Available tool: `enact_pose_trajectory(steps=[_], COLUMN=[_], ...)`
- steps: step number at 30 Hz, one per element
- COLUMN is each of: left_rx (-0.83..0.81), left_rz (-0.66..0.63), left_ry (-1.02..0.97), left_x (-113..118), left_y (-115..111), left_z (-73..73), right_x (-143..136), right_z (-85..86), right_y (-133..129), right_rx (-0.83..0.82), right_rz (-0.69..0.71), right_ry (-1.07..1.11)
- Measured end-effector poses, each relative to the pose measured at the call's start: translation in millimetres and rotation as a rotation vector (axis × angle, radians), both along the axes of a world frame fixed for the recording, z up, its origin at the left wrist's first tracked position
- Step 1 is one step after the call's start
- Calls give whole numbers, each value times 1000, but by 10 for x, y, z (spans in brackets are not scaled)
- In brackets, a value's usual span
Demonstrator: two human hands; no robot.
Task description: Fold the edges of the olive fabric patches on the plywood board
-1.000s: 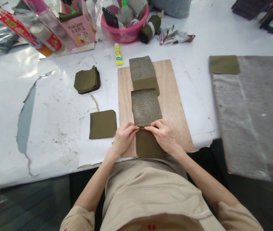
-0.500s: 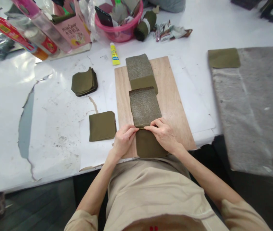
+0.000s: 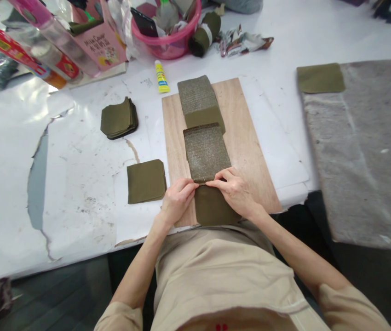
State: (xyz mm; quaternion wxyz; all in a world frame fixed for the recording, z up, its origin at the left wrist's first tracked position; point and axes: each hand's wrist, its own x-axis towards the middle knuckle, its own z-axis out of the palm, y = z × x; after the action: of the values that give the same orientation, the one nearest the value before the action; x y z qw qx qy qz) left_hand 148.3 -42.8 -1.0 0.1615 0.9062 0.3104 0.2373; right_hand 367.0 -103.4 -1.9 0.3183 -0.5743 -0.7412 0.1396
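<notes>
A wooden board (image 3: pixel 250 156) lies at the table's front edge, with olive pieces in a column on it. My left hand (image 3: pixel 179 197) pinches the upper edge of the nearest olive piece (image 3: pixel 216 207), its fingertips at the seam with a grey-speckled piece (image 3: pixel 206 151). From the other side my right hand (image 3: pixel 232 189) pinches the same edge, the two sets of fingertips close together but apart. Further up the board lies another speckled piece (image 3: pixel 198 94) with a plain olive band below it. Left of the board are an olive stack (image 3: pixel 146 181) and a taller stack (image 3: pixel 116 118).
A yellow tube (image 3: pixel 161 77) lies beyond the board. Behind are a pink basket (image 3: pixel 168 46), a dark roll (image 3: pixel 204 34), crumpled wrappers (image 3: pixel 240 42), a pink box (image 3: pixel 100 46) and bottles. At right, a grey slab (image 3: pixel 364 151) bears an olive piece (image 3: pixel 320 78).
The view has shifted slightly. Both hands keep their pinch at the same seam, and the pieces have not visibly moved on the board.
</notes>
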Motion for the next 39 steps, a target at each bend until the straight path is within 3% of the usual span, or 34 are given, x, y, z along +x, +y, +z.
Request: enact_pose_trajectory(steps=[8, 18, 39], left_rx=[99, -76, 61], left_rz=[-53, -12, -39], left_ry=[102, -7, 119], left_x=[-14, -36, -37], left_y=[20, 49, 61], left_z=[10, 17, 37], right_x=[-2, -11, -5], right_z=[-1, 11, 10], right_y=[-4, -4, -4], right_rx=[-7, -29, -33], right_rz=[-6, 4, 9], right_ry=[-1, -25, -1])
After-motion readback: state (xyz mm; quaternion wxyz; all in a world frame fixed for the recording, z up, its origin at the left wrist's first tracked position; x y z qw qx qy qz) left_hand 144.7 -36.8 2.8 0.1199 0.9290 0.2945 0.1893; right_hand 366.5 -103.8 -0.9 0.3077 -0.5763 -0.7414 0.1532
